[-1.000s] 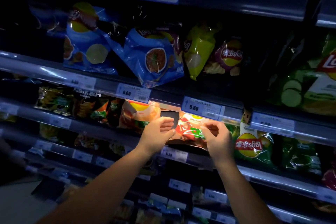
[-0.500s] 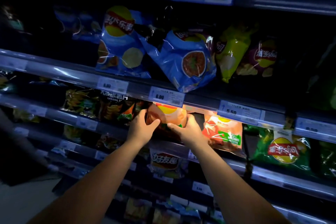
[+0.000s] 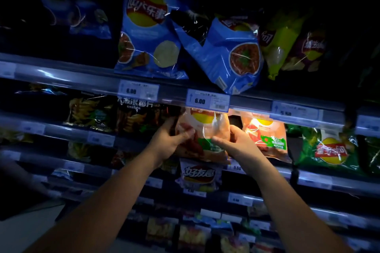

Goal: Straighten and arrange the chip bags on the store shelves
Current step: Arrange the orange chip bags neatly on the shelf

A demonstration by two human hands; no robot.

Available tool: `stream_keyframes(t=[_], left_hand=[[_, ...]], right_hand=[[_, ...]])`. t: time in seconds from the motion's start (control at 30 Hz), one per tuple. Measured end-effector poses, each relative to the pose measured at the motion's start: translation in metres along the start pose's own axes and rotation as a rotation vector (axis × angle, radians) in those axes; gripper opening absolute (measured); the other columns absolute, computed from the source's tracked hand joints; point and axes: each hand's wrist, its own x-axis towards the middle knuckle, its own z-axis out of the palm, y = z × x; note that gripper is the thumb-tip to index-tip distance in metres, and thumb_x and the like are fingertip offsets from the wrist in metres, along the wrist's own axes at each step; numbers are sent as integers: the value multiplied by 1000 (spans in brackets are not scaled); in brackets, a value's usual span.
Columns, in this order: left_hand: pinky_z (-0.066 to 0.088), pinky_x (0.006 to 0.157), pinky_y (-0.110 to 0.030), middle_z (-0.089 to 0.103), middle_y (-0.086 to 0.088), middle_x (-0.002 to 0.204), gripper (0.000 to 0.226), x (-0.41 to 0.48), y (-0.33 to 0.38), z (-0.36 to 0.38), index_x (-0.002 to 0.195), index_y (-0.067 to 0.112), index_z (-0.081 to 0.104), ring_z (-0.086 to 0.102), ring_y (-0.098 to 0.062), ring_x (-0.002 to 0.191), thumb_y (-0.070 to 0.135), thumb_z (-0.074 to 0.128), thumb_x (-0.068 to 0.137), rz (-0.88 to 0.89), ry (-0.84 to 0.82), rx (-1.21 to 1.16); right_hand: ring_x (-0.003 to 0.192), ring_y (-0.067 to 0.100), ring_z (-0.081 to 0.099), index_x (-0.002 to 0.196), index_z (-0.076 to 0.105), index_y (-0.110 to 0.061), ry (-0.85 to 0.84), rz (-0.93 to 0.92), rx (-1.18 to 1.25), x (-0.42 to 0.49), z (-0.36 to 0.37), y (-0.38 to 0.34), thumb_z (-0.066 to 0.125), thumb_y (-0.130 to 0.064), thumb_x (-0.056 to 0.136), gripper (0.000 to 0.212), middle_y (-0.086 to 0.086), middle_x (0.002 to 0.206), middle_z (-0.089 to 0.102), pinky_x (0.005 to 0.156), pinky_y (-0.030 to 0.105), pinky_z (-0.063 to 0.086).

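Both hands' grip point(image 3: 202, 139) around orange chip bag point(image 3: 205, 127), under shelf edge point(image 3: 246, 101).

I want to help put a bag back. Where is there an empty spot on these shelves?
A dark gap shows between the orange bag in both hands and the next orange bag. On the shelf above, left of the upright blue bag, it looks open but dim. To that blue bag's right it is crowded: the tilted blue bag leans against the yellow-green bag.

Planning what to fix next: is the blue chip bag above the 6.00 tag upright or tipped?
Tipped. The blue chip bag leans left, its bottom corner hanging over the shelf edge beside the 6.00 tag.
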Motion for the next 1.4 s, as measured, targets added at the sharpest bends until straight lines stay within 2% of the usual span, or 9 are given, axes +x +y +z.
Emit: stream_keyframes(t=[0.13, 0.37, 0.47, 0.57, 0.7, 0.9, 1.13, 1.27, 1.4], left_hand=[[60, 80, -26, 75, 1, 115, 45, -17, -3, 0, 122, 26, 62, 73, -10, 103, 22, 79, 80, -19, -155, -36], [59, 92, -48, 72, -12, 121, 42, -39, -14, -9, 121, 23, 66, 71, -30, 109, 31, 77, 82, -165, -200, -143], [59, 87, -41, 77, -8, 109, 24, -39, -9, -9, 104, 24, 75, 72, -28, 103, 40, 70, 86, -99, -100, -161], [56, 91, -48, 77, -13, 111, 44, -38, 1, -7, 112, 14, 72, 72, -33, 106, 47, 72, 82, -73, 53, -223], [58, 78, -42, 78, -16, 95, 29, -37, 7, 0, 98, 6, 77, 74, -36, 89, 30, 76, 82, -46, 218, -162], [59, 76, -39, 76, -23, 94, 29, -43, 10, 4, 101, -1, 76, 72, -34, 83, 21, 57, 99, -100, 128, -243], [37, 115, -57, 60, -31, 135, 57, -38, 8, 13, 135, 1, 59, 57, -44, 128, 41, 32, 105, -231, -44, -462], [54, 95, -48, 72, -24, 117, 86, -26, 3, 16, 116, 3, 72, 69, -35, 109, 71, 21, 96, -288, 31, -380], [57, 75, -33, 77, -6, 97, 67, -30, 1, 30, 106, 12, 72, 73, -19, 89, 70, 43, 89, -273, -90, -120]], right_hand=[[111, 29, 71, 128, 62, -11, -46, 9, 201, -12, 9, 9, 77, -34, 83, 53, 12, 119, 74, 93, 41, 58], [104, 28, 74, 123, 64, -7, -114, -8, 251, -31, 7, 15, 73, -26, 85, 44, 13, 114, 76, 79, 31, 59], [104, 30, 74, 123, 64, -7, -170, -2, 194, -35, 4, 16, 82, -28, 75, 56, 13, 114, 76, 85, 38, 60], [102, 28, 74, 119, 65, -7, -229, 12, 124, -42, 6, 19, 87, -25, 64, 61, 11, 110, 77, 85, 38, 59], [109, 30, 71, 121, 64, -9, -293, 42, 157, -50, 0, 22, 83, -13, 73, 51, 10, 114, 76, 89, 38, 58], [111, 31, 71, 118, 70, -16, -356, 45, 176, -59, -21, 24, 85, -28, 71, 51, 12, 118, 75, 90, 38, 56], [109, 32, 71, 118, 69, -11, -397, 47, 196, -61, -38, 30, 93, -44, 58, 72, 17, 118, 74, 92, 39, 57], [103, 27, 74, 118, 68, -8, -337, 48, 177, -57, -43, 33, 86, -31, 68, 58, 13, 113, 76, 82, 30, 58], [105, 33, 74, 120, 68, -13, -211, 69, 197, -44, -42, 32, 78, -27, 81, 42, 14, 115, 76, 88, 44, 59]])
